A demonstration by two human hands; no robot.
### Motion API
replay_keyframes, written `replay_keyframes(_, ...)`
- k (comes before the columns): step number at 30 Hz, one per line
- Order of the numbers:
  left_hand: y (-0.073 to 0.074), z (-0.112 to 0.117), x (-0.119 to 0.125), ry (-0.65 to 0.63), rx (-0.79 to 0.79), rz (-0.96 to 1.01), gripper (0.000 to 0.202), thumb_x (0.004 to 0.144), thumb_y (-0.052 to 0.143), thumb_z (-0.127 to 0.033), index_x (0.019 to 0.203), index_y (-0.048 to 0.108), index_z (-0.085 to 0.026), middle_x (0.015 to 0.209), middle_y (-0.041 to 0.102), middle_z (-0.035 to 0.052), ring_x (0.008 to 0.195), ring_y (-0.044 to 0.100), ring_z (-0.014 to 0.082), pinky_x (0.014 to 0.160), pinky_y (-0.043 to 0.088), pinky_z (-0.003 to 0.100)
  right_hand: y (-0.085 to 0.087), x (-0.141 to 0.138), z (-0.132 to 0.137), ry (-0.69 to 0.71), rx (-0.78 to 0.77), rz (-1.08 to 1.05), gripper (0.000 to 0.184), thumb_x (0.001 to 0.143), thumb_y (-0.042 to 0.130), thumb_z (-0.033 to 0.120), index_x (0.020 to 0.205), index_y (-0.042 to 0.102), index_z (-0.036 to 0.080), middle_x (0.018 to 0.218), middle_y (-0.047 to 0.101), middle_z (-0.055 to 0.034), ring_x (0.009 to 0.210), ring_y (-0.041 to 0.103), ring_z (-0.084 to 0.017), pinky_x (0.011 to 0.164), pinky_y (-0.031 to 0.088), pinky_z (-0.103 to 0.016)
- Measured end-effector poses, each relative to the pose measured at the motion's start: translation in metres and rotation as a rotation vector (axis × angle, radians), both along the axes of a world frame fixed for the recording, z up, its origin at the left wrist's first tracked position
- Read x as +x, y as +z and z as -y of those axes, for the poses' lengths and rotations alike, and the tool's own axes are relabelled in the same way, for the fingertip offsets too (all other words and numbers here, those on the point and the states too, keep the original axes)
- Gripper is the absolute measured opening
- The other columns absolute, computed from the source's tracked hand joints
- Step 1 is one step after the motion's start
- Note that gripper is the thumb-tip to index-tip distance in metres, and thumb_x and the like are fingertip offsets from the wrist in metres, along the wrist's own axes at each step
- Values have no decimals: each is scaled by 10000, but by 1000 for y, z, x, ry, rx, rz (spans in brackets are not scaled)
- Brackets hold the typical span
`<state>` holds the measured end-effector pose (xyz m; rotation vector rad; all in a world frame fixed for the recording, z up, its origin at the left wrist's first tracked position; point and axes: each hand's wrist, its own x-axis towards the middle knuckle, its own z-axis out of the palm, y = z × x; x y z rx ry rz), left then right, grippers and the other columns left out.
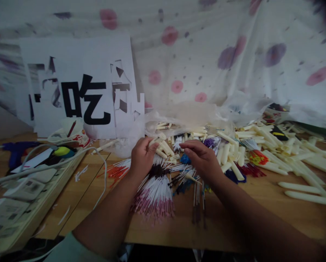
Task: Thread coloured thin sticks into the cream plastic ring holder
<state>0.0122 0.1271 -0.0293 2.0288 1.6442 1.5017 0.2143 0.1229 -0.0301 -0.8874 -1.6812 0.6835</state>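
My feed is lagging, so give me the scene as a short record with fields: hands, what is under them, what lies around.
left hand: on the pile of cream tubes, fingers curled, grip unclear
right hand: palm down over thin sticks with coloured tips
surface: wooden table
right side: more cream tubes
left side: blue glue gun, white cable
behind: paper sign, spotted cloth

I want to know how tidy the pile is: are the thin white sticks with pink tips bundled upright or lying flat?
Lying flat. The pink-tipped sticks are fanned out on the wooden table, tips toward the camera, just below the left hand.
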Motion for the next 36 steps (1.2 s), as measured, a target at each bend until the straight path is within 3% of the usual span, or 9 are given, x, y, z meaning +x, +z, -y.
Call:
replay_keyframes(5, 6, -11, -15, 19, -156, 337, 234, 818, 521, -356, 925, 601, -163, 757, 606, -5, 687, 538, 134, 637, 413, 219, -2, -10, -19, 231, 25, 728, 177, 800, 519, 141, 838, 688, 173, 843, 685, -50, 788, 613, -133, 738, 459, -262)
replay_keyframes(8, 7, -11, -19, 41, -124, 382, 196, 780, 552, -320, 889, 607, -167, 697, 572, -22, 639, 506, 122, 604, 395, 210, -3, -28, -27, 270, 87, 935, 180, 759, 535, 100, 796, 696, 171, 806, 681, -57, 769, 597, -152, 713, 431, -264)
replay_keyframes(17, 4, -14, -24, 47, -27, 462, 153, 760, 561, -322, 739, 568, -172, 570, 449, -41, 539, 409, 100, 516, 332, 205, -9, -95, -34, 366, 275, 1062, 197, 796, 526, 157, 881, 697, 206, 910, 667, -59, 842, 577, -160, 715, 401, -256)
replay_keyframes(22, 1, -15, -22, 14, -4, 457, 161, 762, 570, -326, 714, 551, -173, 577, 439, -43, 533, 386, 94, 526, 335, 208, -15, -110, -41, 374, 360, 1140, 203, 788, 500, 130, 832, 697, 152, 898, 670, -111, 775, 590, -191, 649, 393, -283)
replay_keyframes(28, 0, -15, -21, 37, 7, 462, 171, 761, 572, -333, 709, 550, -172, 589, 443, -39, 531, 380, 92, 521, 333, 211, -19, -107, -48, 417, 463, 1139, 203, 778, 514, 103, 887, 678, 153, 955, 650, -111, 815, 582, -187, 662, 401, -275)
replay_keyframes(32, 0, -14, -21, 33, -7, 446, 164, 759, 574, -328, 722, 562, -169, 581, 445, -45, 534, 392, 92, 515, 334, 206, -10, -91, -40, 414, 521, 1071, 173, 841, 494, 155, 871, 662, 183, 949, 638, -68, 849, 570, -156, 701, 422, -259)
replay_keyframes(36, -1, -13, -22, 68, -83, 410, 191, 738, 594, -354, 752, 586, -163, 591, 498, -41, 565, 448, 105, 524, 350, 201, 5, -56, -12, 354, 827, 821, 160, 882, 480, 191, 847, 635, 173, 905, 648, -39, 794, 573, -137, 657, 459, -259)
